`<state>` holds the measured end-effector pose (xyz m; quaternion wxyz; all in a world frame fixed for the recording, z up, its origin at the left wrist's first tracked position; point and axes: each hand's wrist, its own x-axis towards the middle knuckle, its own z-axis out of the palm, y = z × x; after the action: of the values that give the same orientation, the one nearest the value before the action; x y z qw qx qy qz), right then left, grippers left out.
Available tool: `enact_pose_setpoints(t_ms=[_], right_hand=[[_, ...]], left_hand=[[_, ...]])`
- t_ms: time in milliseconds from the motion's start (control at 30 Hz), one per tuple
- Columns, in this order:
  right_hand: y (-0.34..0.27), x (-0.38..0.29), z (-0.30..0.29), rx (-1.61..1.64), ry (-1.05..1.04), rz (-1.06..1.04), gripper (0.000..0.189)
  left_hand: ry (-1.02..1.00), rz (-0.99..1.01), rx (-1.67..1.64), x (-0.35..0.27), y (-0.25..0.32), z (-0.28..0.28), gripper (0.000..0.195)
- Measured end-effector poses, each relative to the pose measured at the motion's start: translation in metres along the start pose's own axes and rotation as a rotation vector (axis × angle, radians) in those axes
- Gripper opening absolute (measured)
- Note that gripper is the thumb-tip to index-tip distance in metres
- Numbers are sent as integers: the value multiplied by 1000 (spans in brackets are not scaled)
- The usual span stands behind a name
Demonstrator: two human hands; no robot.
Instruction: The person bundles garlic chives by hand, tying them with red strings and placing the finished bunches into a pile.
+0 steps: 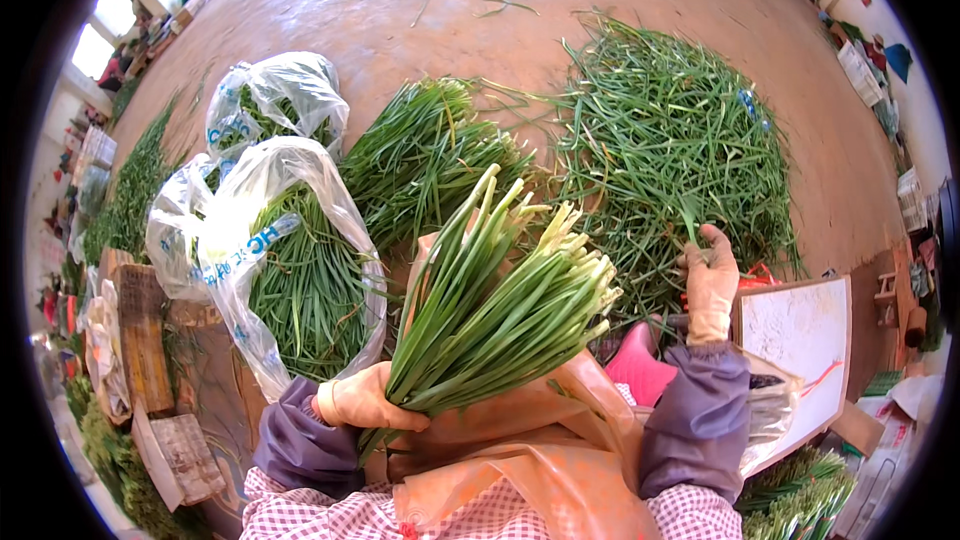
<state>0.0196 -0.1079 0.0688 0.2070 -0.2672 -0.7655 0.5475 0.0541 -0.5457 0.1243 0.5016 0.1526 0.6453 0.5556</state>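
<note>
My left hand (375, 399), in a light orange glove, is closed around the leafy end of a bunch of long green stalks with pale cut ends (510, 292), likely garlic chives. The bunch slants up to the right above an orange plastic apron (517, 457). To the right, my gloved right hand (709, 270) pinches a green leaf or stalk between thumb and fingers, at the near edge of a large loose heap of the greens (675, 142). A neater pile (435, 142) lies on the floor beyond the bunch.
Clear plastic bags (262, 300) filled with greens stand at the left. A white board (795, 345) leans at my right beside a pink boot (641, 367). Wooden blocks (142, 337) lie at far left, and tied bunches (802, 495) at lower right. People sit along the walls.
</note>
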Motion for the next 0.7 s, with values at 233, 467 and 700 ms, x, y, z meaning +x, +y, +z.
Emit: enact_pose_setpoints(t_ms=[233, 467, 700], right_hand=[[-88, -52, 41, -346, -512, -746, 38], [-78, -66, 77, 64, -697, -464, 18], [-16, 12, 12, 199, -10, -35, 23]], left_hand=[[15, -12, -67, -1, -5, 1, 47], [-32, -39, -23, 1, 3, 1, 47], [-28, 4, -114, 3, -10, -4, 54]])
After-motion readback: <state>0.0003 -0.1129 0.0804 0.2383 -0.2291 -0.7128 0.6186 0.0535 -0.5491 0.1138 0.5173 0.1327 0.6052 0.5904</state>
